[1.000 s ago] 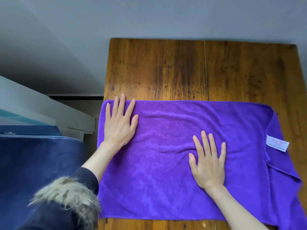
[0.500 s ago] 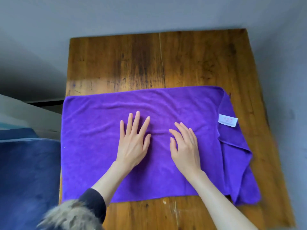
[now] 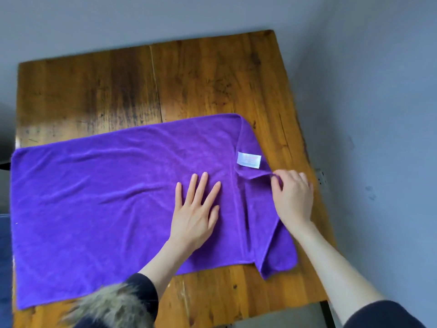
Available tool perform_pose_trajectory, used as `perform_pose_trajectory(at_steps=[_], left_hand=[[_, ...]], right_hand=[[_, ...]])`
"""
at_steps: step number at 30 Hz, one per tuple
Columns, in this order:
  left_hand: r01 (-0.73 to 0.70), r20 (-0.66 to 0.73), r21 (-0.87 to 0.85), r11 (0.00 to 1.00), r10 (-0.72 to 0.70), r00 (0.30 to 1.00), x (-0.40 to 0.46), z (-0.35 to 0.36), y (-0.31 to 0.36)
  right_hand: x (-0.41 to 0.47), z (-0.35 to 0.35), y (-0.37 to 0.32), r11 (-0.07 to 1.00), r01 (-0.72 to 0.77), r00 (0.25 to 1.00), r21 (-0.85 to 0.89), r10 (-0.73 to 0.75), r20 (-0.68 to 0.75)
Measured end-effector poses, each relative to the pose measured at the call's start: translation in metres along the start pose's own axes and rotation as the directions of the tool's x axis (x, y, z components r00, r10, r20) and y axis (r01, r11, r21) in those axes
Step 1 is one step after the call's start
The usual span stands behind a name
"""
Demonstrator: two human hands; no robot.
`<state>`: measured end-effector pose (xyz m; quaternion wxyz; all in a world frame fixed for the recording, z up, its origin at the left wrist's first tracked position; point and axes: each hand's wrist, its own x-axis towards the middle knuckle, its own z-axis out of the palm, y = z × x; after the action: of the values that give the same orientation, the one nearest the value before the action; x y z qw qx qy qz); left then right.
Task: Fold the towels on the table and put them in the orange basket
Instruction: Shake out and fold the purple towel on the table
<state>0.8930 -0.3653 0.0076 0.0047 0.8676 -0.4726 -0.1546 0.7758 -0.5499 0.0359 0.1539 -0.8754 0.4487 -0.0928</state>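
The purple towel (image 3: 106, 197) lies spread out on the wooden table (image 3: 212, 79), not folded yet. The left hand (image 3: 196, 209) presses it, fingers spread flat. The right hand (image 3: 292, 197) pinches its rumpled edge. No basket shows

A plain room: worn wooden table (image 3: 212, 79), bare grey wall (image 3: 378, 91).

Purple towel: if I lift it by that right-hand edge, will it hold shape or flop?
The purple towel will probably flop: it already lies creased, with its right end folded over. It looks thin and light, so the right hand, pinching that fold, should lift it easily. On the table it may slide unless the left hand presses it flat.
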Motion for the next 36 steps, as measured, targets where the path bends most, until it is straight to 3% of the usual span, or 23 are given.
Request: perform_pose_trajectory(at_steps=[3, 6, 10, 15, 20, 23, 27, 31, 33, 36], left_hand=[[-0.009, -0.003, 0.024, 1.0, 0.01, 1.0, -0.001, 0.002, -0.002], [0.001, 0.001, 0.034, 0.999, -0.001, 1.0, -0.001, 0.0, 0.0], [0.044, 0.026, -0.016, 0.999, -0.043, 0.999, -0.001, -0.006, 0.006], [0.066, -0.064, -0.072, 0.995, -0.071, 0.995, -0.002, -0.011, 0.017], [-0.105, -0.209, -0.151, 0.983, 0.072, 0.975, -0.016, -0.013, 0.065], [-0.25, -0.204, -0.309, 0.918, 0.192, 0.96, -0.027, -0.01, 0.106], [-0.294, -0.165, -0.38, 0.877, 0.249, 0.954, -0.033, -0.005, 0.138], [-0.351, -0.033, -0.266, 0.898, 0.356, 0.934, -0.029, -0.004, 0.147], [-0.341, 0.005, -0.195, 0.92, 0.348, 0.937, -0.026, -0.005, 0.151], [-0.298, -0.01, -0.167, 0.94, 0.3, 0.954, -0.019, -0.008, 0.162]], right_hand=[[0.043, -0.01, 0.016, 0.926, -0.3, 0.952, 0.231, 0.306, 0.008], [0.071, -0.02, 0.036, 0.836, -0.458, 0.885, 0.303, 0.461, 0.066], [0.053, -0.018, 0.052, 0.771, -0.542, 0.84, 0.334, 0.477, 0.26], [-0.009, -0.021, 0.065, 0.761, -0.585, 0.807, 0.282, 0.511, 0.295], [-0.034, -0.025, 0.07, 0.751, -0.579, 0.8, 0.319, 0.447, 0.4], [-0.027, -0.029, 0.07, 0.819, -0.515, 0.827, 0.254, 0.395, 0.4], [-0.001, -0.036, 0.073, 0.921, -0.382, 0.912, 0.078, 0.362, 0.192], [0.026, -0.034, 0.075, 0.993, 0.015, 0.991, -0.121, 0.001, 0.134], [0.034, -0.032, 0.072, 0.952, 0.188, 0.974, -0.242, -0.148, 0.171], [0.042, -0.026, 0.064, 0.902, 0.31, 0.942, -0.3, -0.249, 0.224]])
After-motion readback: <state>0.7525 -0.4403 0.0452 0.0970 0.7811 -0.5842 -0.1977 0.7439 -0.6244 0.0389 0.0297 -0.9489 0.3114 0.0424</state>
